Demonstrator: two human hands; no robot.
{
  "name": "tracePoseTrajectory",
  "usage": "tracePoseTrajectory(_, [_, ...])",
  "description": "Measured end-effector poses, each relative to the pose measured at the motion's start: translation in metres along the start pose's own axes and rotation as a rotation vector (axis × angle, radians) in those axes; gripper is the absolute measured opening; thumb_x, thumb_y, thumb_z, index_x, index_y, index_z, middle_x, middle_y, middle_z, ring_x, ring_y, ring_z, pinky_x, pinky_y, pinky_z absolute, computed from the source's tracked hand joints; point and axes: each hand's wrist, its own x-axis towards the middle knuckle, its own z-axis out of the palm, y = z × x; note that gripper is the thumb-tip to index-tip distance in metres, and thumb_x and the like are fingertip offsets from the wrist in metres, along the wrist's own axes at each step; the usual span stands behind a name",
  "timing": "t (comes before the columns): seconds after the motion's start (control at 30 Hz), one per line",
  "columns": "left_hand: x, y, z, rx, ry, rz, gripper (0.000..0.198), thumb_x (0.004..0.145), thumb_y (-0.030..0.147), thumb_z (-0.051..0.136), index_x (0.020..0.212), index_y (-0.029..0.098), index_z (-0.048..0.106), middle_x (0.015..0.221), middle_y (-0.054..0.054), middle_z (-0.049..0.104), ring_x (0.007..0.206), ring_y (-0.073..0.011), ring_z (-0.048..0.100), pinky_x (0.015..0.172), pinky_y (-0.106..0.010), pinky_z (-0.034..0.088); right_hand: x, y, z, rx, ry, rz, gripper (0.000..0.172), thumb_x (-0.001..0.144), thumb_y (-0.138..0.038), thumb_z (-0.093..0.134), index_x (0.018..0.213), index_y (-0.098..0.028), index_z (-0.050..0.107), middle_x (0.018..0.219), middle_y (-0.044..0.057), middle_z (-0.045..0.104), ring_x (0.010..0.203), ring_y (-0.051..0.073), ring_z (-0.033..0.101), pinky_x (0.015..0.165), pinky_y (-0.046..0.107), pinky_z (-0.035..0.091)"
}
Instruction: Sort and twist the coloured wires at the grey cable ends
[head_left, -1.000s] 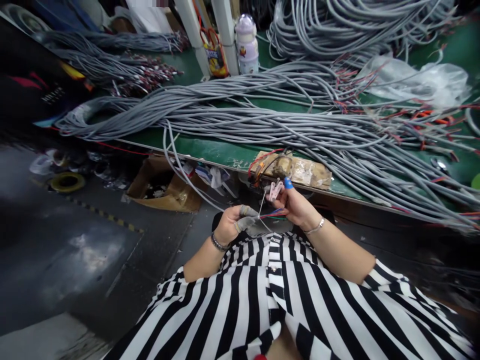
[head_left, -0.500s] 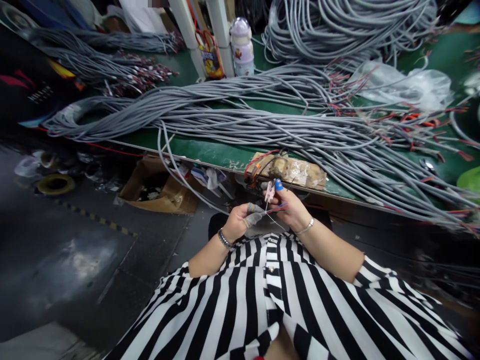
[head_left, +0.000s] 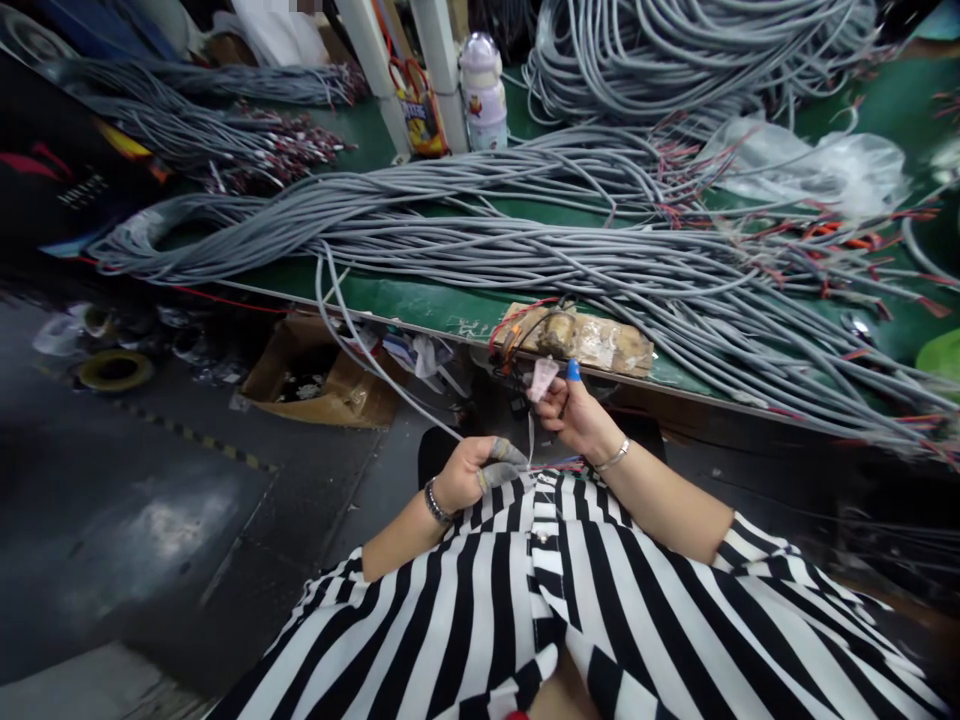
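Near my lap, my left hand (head_left: 476,475) pinches the end of a grey cable (head_left: 401,388) that comes down over the table edge. Grey coverings wrap its thumb and finger. Thin red and blue wires (head_left: 561,466) stick out of that end to the right, over the striped shirt. My right hand (head_left: 581,415), with blue on the thumb tip, grips a small pale pink piece (head_left: 543,380), whose exact kind I cannot make out. Between the two hands stretches a whitish strand (head_left: 532,440), from the cable end up to the pink piece.
Long bundles of grey cable (head_left: 450,245) cover the green table (head_left: 420,300). A taped wooden block (head_left: 600,342) sits at its front edge. Behind stand a bottle (head_left: 484,95) and a cable coil (head_left: 697,60). An open cardboard box (head_left: 337,400) lies below, left.
My left hand has moved down with the cable end, away from my right hand. The pink piece has turned, and the whitish strand now runs upright between the hands.
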Motion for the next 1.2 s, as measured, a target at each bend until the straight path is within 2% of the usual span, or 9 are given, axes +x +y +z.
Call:
tracePoseTrajectory(0.2, [-0.019,-0.021,-0.011,-0.016,0.204,-0.047,0.026,0.078,0.039,0.072,0.085,0.015,0.073,0.067,-0.003,0.067,0.056,-0.0105,0.058,0.057,-0.022,0.048,-0.003,0.001,-0.006,-0.032,-0.013,-0.006,0.054,0.071,-0.072,0.064,0.075,-0.02,0.05,0.065,-0.002,0.056,0.043,0.005,0.026,0.034,0.017,0.007])
tracePoseTrajectory(0.37, [-0.01,-0.049,-0.027,0.091,0.372,-0.099,0.022,0.074,0.034,0.075,0.084,0.015,0.072,0.061,0.0,0.063,0.053,-0.0086,0.053,0.054,-0.021,0.046,-0.008,-0.002,-0.007,-0.137,0.013,-0.041,0.054,0.072,-0.073,0.061,0.072,-0.02,0.05,0.066,-0.001,0.057,0.043,0.005,0.025,0.035,0.019,0.007])
tracePoseTrajectory(0.5, [0.009,-0.068,-0.037,0.066,0.54,-0.148,0.027,0.067,0.029,0.077,0.089,0.014,0.07,0.082,-0.004,0.072,0.075,-0.0128,0.064,0.076,-0.027,0.052,-0.01,0.0,-0.013,-0.267,0.1,-0.153,0.049,0.066,-0.065,0.071,0.073,-0.019,0.056,0.069,-0.001,0.059,0.043,0.004,0.023,0.037,0.019,0.007])
tracePoseTrajectory(0.6, [0.022,-0.071,-0.048,0.013,0.66,-0.161,0.033,0.065,0.026,0.076,0.095,0.014,0.068,0.093,-0.007,0.072,0.086,-0.0158,0.067,0.086,-0.032,0.052,-0.014,0.003,-0.019,-0.482,0.187,-0.321,0.039,0.07,-0.055,0.074,0.078,-0.018,0.061,0.067,-0.001,0.061,0.044,0.005,0.028,0.038,0.02,0.017])
tracePoseTrajectory(0.73, [0.037,-0.054,-0.07,0.054,0.75,-0.022,0.032,0.069,0.026,0.073,0.097,0.014,0.067,0.097,-0.009,0.071,0.091,-0.0171,0.067,0.089,-0.033,0.051,-0.028,-0.004,-0.019,-0.835,0.168,-0.599,0.029,0.08,-0.049,0.066,0.081,-0.019,0.068,0.072,0.002,0.064,0.062,0.014,0.054,0.06,0.027,0.045])
tracePoseTrajectory(0.83, [0.05,-0.031,-0.087,0.192,0.753,0.114,0.028,0.074,0.027,0.07,0.099,0.014,0.067,0.096,-0.008,0.071,0.09,-0.0166,0.066,0.088,-0.032,0.052,-0.041,-0.023,-0.016,-1.112,0.211,-0.82,0.027,0.086,-0.045,0.059,0.083,-0.021,0.071,0.075,0.005,0.066,0.071,0.019,0.059,0.07,0.034,0.049])
tracePoseTrajectory(0.97, [0.072,0.005,-0.103,0.612,0.695,0.289,0.022,0.08,0.025,0.064,0.1,0.017,0.069,0.106,-0.008,0.068,0.1,-0.019,0.063,0.093,-0.033,0.049,-0.044,-0.057,-0.015,-1.305,0.335,-1.067,0.026,0.088,-0.042,0.057,0.083,-0.022,0.072,0.076,0.006,0.067,0.075,0.022,0.062,0.071,0.036,0.049])
tracePoseTrajectory(1.07, [0.096,0.03,-0.112,0.939,0.626,0.361,0.024,0.081,0.023,0.062,0.103,0.017,0.068,0.115,-0.01,0.065,0.111,-0.0226,0.058,0.101,-0.036,0.043,-0.033,-0.077,-0.018,-1.326,0.35,-1.064,0.027,0.088,-0.042,0.056,0.089,-0.02,0.072,0.077,0.006,0.069,0.073,0.021,0.062,0.068,0.034,0.049])
tracePoseTrajectory(1.2, [0.136,0.05,-0.12,1.237,0.507,0.263,0.035,0.081,0.025,0.06,0.115,0.015,0.064,0.127,-0.012,0.061,0.119,-0.0274,0.053,0.104,-0.04,0.038,-0.019,-0.086,-0.02,-1.323,0.282,-0.935,0.03,0.088,-0.044,0.056,0.086,-0.017,0.07,0.067,0.003,0.065,0.06,0.016,0.056,0.059,0.029,0.046])
